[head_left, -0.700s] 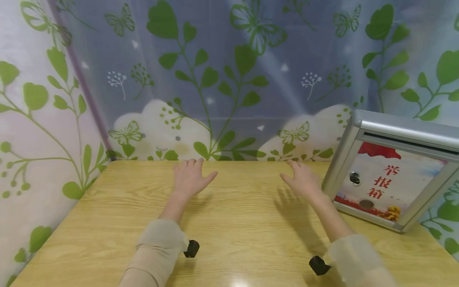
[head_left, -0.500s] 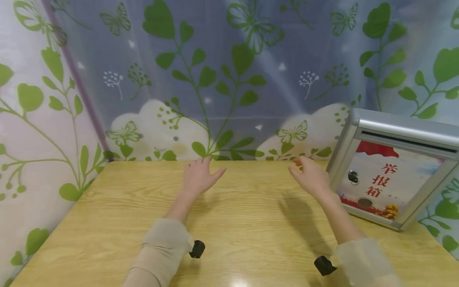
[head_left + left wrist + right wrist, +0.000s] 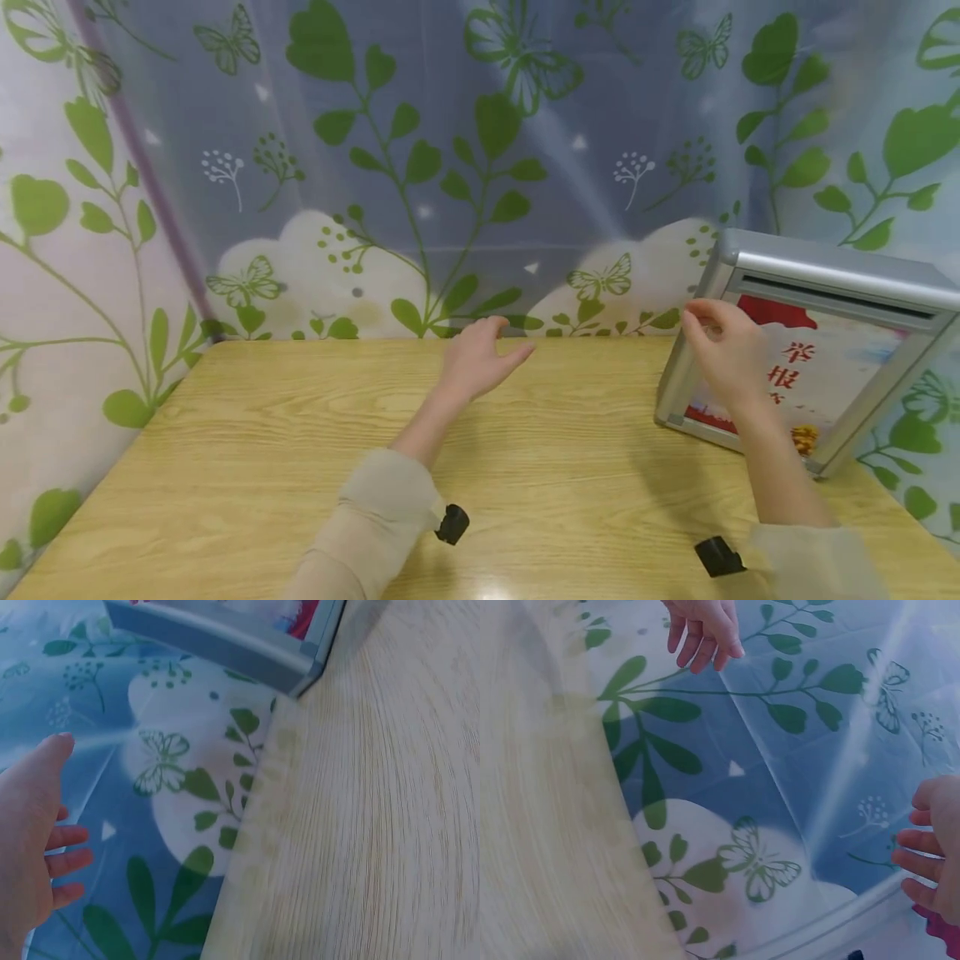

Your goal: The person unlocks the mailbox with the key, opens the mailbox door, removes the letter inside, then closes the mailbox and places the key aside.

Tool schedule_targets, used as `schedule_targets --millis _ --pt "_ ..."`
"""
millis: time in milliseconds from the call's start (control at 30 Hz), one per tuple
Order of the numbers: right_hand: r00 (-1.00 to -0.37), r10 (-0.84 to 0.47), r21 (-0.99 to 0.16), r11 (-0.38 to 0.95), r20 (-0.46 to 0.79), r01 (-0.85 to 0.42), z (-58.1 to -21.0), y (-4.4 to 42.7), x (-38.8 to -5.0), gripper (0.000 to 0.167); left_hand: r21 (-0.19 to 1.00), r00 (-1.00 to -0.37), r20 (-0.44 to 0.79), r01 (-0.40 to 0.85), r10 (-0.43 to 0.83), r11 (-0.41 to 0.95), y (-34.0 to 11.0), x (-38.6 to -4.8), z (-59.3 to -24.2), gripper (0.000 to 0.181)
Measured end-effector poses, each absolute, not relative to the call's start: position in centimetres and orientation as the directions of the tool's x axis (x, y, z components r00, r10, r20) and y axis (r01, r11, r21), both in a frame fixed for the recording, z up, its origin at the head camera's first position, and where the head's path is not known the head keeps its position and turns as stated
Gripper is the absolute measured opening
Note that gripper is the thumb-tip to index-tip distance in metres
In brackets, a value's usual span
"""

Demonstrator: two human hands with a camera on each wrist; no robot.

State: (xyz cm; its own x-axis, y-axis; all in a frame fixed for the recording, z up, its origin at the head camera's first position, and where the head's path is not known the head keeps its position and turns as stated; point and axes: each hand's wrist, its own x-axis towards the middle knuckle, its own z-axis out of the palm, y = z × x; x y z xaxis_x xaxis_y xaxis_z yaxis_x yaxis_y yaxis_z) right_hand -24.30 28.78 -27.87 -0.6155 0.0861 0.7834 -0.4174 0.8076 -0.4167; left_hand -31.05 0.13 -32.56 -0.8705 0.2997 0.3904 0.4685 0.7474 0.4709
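Note:
A silver metal suggestion box (image 3: 855,367) with a top slot, red Chinese characters and a picture panel stands tilted at the right of the wooden table. My right hand (image 3: 729,350) is in front of its left side, fingers loosely bent, holding nothing. That hand hides the box's small lock; whether it touches the box I cannot tell. My left hand (image 3: 480,360) hovers over the table's back middle, thumb spread, with nothing in it. In the left wrist view the box's edge (image 3: 225,637) shows at the top, apart from the left fingers.
A patterned curtain (image 3: 360,183) with green leaves and butterflies hangs behind the wooden table (image 3: 300,467) and along its left side. Black wrist cameras (image 3: 452,524) sit on both sleeves.
Both hands have moved right. The right hand has gone from beside the box to in front of its left side, its fingers bending more. The head view has shifted slightly; the box stays put.

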Motion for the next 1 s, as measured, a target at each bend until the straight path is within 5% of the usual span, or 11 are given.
schedule_targets --millis 600,667,833,1000 --pt "-0.12 0.499 -0.511 0.808 0.858 -0.292 -25.5 35.1 -21.7 0.022 0.593 -0.839 0.398 0.544 0.371 0.594 6.5 -30.9 -31.5 0.067" --pt "-0.121 0.559 -0.57 0.781 0.82 -0.254 -25.5 35.8 -21.1 0.025 0.618 -0.849 0.386 0.529 0.362 0.581 7.3 -30.8 -31.5 0.069" --pt "-0.254 0.764 -0.805 0.549 0.593 -0.226 -25.1 37.4 -19.8 0.042 0.678 -0.861 0.369 0.506 0.349 0.533 9.3 -30.4 -31.2 0.068" --pt "-0.329 0.853 -0.912 0.35 0.405 -0.216 -25.3 38.5 -19.1 0.063 0.707 -0.863 0.356 0.5 0.36 0.5 11.2 -29.7 -30.5 0.068"
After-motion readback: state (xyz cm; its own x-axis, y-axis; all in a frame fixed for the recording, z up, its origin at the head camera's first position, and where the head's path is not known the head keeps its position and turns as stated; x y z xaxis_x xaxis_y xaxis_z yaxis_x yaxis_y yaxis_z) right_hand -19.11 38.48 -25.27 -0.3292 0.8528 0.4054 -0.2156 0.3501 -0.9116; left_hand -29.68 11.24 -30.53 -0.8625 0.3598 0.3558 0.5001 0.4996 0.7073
